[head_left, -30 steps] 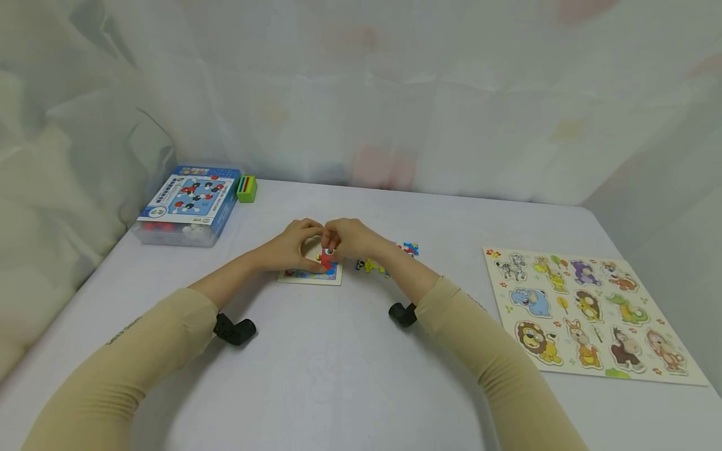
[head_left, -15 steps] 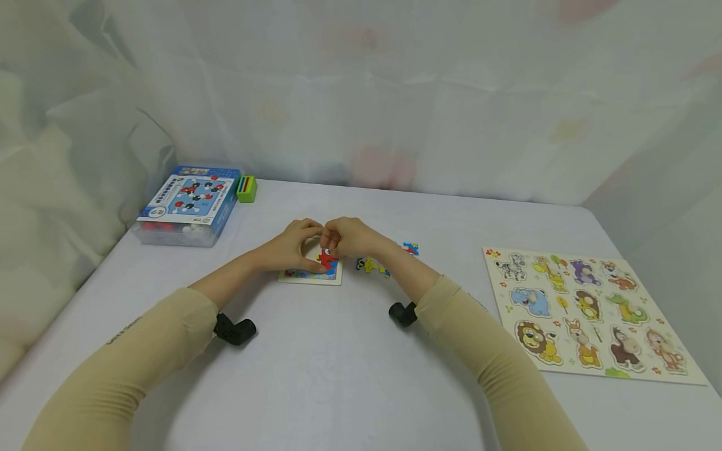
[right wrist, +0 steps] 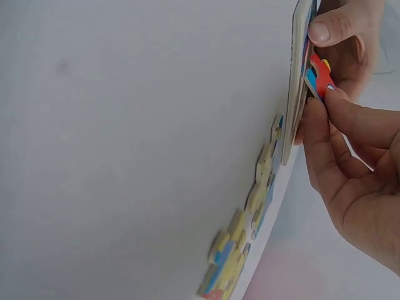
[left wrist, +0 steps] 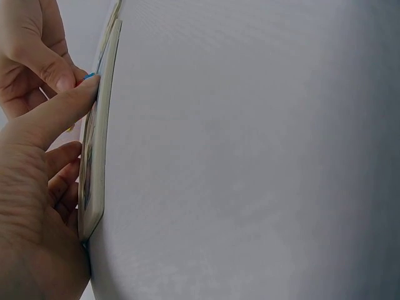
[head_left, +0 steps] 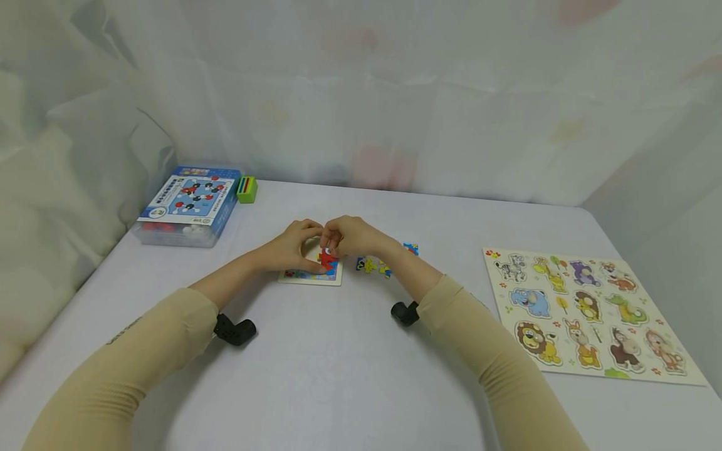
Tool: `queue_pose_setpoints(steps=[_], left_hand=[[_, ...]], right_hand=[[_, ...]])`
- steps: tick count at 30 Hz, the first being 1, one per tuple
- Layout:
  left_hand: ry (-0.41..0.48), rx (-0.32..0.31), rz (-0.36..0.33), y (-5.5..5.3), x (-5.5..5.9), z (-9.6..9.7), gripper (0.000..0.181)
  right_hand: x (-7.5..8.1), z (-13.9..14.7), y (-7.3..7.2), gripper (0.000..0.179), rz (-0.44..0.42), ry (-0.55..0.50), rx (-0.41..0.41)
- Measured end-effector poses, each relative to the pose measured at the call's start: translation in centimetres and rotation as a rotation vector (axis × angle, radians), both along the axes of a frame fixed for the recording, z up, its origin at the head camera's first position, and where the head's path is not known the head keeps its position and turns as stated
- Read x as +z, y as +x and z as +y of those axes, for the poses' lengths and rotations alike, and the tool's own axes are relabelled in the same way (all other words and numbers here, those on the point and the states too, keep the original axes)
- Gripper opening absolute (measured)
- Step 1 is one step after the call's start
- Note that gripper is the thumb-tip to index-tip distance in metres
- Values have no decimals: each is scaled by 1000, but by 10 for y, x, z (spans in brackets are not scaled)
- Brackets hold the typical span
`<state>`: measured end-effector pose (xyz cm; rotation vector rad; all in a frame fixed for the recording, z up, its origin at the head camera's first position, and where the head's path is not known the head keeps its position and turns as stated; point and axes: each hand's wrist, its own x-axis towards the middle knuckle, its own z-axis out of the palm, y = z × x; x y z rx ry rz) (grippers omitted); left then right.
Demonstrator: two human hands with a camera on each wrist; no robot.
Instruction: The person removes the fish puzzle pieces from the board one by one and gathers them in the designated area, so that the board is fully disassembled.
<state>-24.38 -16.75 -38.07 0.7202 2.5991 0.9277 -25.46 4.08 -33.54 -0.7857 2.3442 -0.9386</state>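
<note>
While the right hand (head_left: 354,237) pinches a red puzzle piece (head_left: 326,258) between thumb and fingers, tilted over the right part of a small tray (head_left: 310,282), the left hand (head_left: 287,248) grips the tray from the left, thumb on its near side, fingers toward its far side. Whether piece and tray touch is unclear. Loose pieces (head_left: 368,265) lie just right of the tray on a white table (head_left: 327,376). Well to the right is an animal board (head_left: 564,304); far left, a blue box (head_left: 197,199) beside a green block (head_left: 247,195).
</note>
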Motion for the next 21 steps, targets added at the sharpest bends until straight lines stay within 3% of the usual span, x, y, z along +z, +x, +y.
queue_pose_setpoints(steps=[21], left_hand=[[-54,2,38,0,0,2,76]], right_hand=[[21,41,-9,21,29,27,9]])
